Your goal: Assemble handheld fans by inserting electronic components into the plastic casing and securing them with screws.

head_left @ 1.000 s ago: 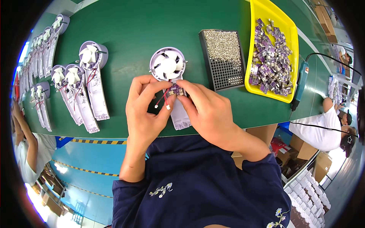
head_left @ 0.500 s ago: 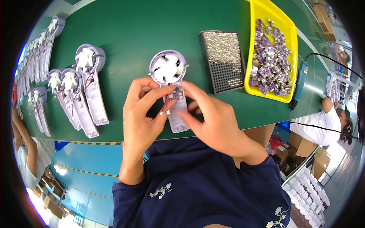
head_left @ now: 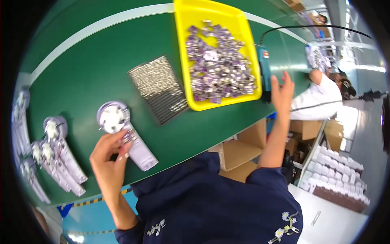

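Observation:
A pale lilac handheld fan housing point(head_left: 143, 155) with a white fan wheel lies tilted on the green table in front of me. My left hand point(head_left: 107, 156) is closed at the top of its handle, fingertips pinching a small purple circuit board point(head_left: 131, 137) against it. My right hand point(head_left: 283, 95) is stretched out to the far right, fingers apart and empty. It is just beside a teal electric screwdriver point(head_left: 264, 69), which lies along the yellow bin.
The yellow bin point(head_left: 248, 30) holds a heap of purple circuit boards. Left of it sits a black tray point(head_left: 161, 114) with rows of screws. More fan housings point(head_left: 67, 158) lie at the left. A black cable point(head_left: 300, 27) crosses the right side, where a co-worker point(head_left: 321, 95) sits.
My right hand has left the fan housing and moved far right to the screwdriver. My left hand stays at the circuit board. The whole view has swung to the right.

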A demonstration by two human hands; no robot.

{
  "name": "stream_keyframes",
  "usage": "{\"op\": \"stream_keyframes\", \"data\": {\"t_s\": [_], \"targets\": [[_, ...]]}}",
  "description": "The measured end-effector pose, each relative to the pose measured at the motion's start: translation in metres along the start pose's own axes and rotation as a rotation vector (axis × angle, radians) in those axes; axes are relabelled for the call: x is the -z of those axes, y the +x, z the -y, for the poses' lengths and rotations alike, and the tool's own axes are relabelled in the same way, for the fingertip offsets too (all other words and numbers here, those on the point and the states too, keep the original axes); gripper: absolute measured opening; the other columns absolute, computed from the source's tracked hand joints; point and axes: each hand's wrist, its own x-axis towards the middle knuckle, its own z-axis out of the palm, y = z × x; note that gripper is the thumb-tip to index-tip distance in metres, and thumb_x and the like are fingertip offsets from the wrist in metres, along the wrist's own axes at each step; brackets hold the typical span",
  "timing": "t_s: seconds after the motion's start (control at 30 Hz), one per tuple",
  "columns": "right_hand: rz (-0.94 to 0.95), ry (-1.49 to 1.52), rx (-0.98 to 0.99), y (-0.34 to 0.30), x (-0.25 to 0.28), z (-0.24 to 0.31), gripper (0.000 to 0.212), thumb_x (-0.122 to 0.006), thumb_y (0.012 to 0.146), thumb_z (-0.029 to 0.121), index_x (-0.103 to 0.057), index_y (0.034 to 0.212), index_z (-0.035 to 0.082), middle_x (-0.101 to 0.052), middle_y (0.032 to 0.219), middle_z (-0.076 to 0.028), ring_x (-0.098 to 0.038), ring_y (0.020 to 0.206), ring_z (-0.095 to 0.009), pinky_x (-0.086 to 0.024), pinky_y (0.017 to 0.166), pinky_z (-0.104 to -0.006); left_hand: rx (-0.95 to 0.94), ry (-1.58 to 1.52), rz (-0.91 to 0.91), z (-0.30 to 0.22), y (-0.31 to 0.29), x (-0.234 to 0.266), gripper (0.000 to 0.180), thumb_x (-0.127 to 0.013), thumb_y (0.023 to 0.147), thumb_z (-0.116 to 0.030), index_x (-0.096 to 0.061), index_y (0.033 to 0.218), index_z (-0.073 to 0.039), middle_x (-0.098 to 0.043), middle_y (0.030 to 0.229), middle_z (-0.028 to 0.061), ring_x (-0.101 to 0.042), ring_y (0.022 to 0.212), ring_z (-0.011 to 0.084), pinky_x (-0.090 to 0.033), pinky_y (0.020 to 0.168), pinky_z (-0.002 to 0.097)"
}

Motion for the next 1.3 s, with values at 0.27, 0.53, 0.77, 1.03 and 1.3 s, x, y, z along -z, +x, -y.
{"op": "stream_keyframes", "data": {"t_s": [0.27, 0.53, 0.77, 1.03, 1.3], "targets": [[0.317, 0.542, -0.273, -0.004, -0.010, -0.034, 0.046, -0.051, 0.106, 0.034, -0.060, 0.126, -0.006, -0.069, 0.109, -0.012, -0.061, 0.098, -0.016, -0.048, 0.089, -0.0302, -0.002, -0.001, 0.055, -0.016, 0.017, -0.027, 0.028, -0.076, 0.084, 0.006, -0.069, 0.111, 0.004, -0.064, 0.098, 0.0067, -0.066, 0.079, 0.0111, -0.051, 0.067, 0.0227], [0.494, 0.677, -0.288, -0.014, -0.008, -0.009, 0.038, -0.055, 0.106, 0.031, -0.059, 0.127, 0.000, -0.067, 0.109, -0.007, -0.062, 0.092, -0.014, -0.049, 0.083, -0.0273, 0.014, -0.024, 0.053, -0.009, 0.016, -0.024, 0.028, -0.076, 0.082, 0.007, -0.071, 0.109, 0.002, -0.067, 0.098, 0.0096, -0.070, 0.077, 0.0149, -0.055, 0.064, 0.0251], [0.683, 1.728, -0.339, -0.084, 0.043, 0.107, 0.023, -0.064, 0.099, 0.019, -0.057, 0.116, 0.005, -0.063, 0.101, -0.008, -0.056, 0.070, -0.009, -0.045, 0.054, -0.0243, 0.010, -0.043, 0.048, -0.009, 0.018, -0.012, 0.029, -0.075, 0.083, 0.006, -0.071, 0.111, 0.001, -0.066, 0.103, 0.0101, -0.069, 0.080, 0.0134, -0.055, 0.066, 0.0245], [0.971, 1.314, -0.128, -0.118, 0.027, 0.226, 0.020, -0.067, 0.089, -0.001, -0.054, 0.104, 0.001, -0.063, 0.130, -0.027, -0.060, 0.063, -0.008, -0.045, 0.052, -0.0206, 0.027, -0.055, -0.015, -0.013, 0.021, -0.013, 0.028, -0.074, 0.085, 0.006, -0.071, 0.112, 0.002, -0.067, 0.108, 0.0115, -0.070, 0.088, 0.0158, -0.058, 0.072, 0.0261], [1.023, 1.449, -0.133, -0.114, 0.028, 0.235, 0.042, -0.077, 0.088, 0.010, -0.059, 0.124, 0.000, -0.065, 0.090, -0.004, -0.061, 0.078, -0.009, -0.050, 0.069, -0.0248, 0.005, 0.018, -0.043, -0.017, 0.015, -0.011, 0.029, -0.075, 0.083, 0.006, -0.072, 0.111, 0.000, -0.067, 0.102, 0.0114, -0.067, 0.079, 0.0157, -0.056, 0.062, 0.0256]]}}
